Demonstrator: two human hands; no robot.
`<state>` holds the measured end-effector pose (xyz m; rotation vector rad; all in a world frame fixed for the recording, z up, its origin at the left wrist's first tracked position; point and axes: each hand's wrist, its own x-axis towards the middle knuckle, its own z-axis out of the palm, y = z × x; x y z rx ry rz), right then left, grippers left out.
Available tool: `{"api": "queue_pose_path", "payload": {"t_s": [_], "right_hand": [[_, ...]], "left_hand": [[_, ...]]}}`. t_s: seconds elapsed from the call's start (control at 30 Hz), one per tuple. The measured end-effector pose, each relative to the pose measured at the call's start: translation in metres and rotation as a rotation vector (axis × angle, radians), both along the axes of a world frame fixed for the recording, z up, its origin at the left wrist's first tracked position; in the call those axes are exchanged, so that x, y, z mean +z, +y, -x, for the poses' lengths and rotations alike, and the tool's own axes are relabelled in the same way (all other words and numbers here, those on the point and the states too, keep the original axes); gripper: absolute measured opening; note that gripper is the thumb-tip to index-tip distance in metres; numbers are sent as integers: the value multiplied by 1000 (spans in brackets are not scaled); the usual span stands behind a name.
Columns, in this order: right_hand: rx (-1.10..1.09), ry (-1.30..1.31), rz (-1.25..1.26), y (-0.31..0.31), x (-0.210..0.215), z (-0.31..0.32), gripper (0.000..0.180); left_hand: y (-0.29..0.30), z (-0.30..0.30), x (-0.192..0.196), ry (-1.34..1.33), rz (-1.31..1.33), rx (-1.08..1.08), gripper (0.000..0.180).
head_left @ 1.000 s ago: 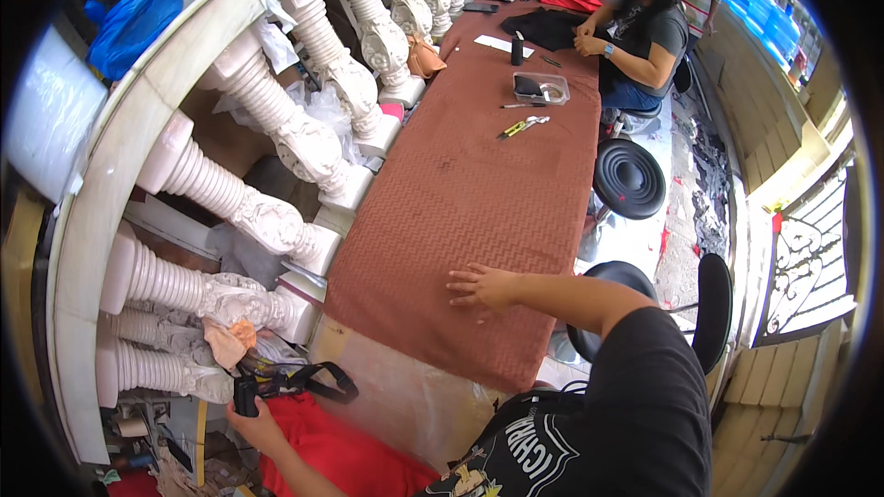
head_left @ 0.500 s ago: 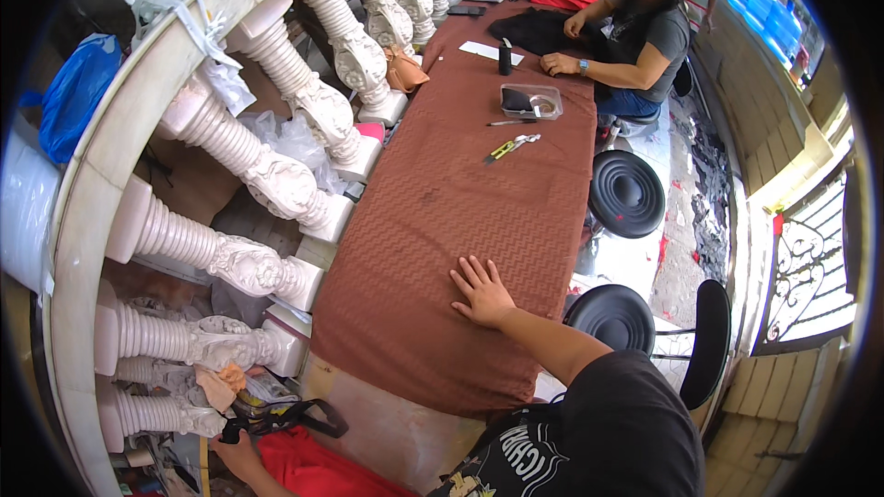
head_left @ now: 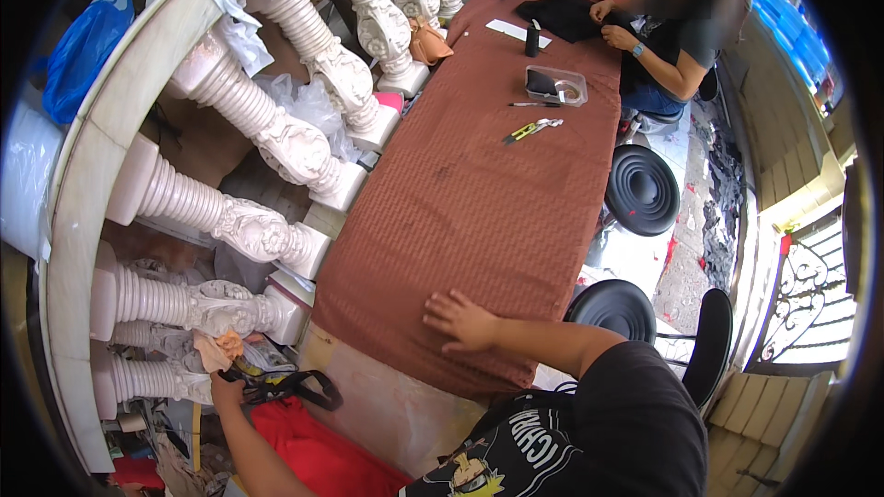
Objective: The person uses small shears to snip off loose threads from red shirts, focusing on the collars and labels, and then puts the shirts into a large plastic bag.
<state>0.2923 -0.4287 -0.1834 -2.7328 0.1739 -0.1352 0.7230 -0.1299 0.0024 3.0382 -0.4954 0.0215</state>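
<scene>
My right hand (head_left: 463, 320) rests palm down on the brown tablecloth (head_left: 460, 212), fingers spread, near the table's close end. Down at the lower left, my left hand (head_left: 227, 390) is closed beside the balusters. A small black thing shows at its fingertips, too hidden to name. Right beside that hand lies a black strap (head_left: 318, 391). A peach-coloured cloth (head_left: 219, 350) is just above it, and red fabric (head_left: 308, 446) spreads below, along my forearm.
Farther up the table are yellow-handled cutters (head_left: 532, 131), a pen (head_left: 535, 104), a clear plastic box (head_left: 569, 85) and a black cylinder (head_left: 532, 40). A co-worker (head_left: 677, 60) sits at the far right with black fabric (head_left: 564, 17). Black round stools (head_left: 642, 190) line the right side; white balusters (head_left: 267, 230) the left.
My right hand has slid nearer and slightly left across the cloth. My left hand has moved up toward the peach cloth. The co-worker's hands have come together, and the view has shifted.
</scene>
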Motion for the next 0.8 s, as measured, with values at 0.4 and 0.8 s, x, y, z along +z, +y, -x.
{"api": "queue_pose_path", "payload": {"t_s": [0.4,0.8], "right_hand": [[-507,86,65,-37,6,14,66],[-511,71,75,-37,8,13,66]], "left_hand": [[-7,39,-25,-328,-237,180,29],[20,10,-23,-226,-228,309,35]]}}
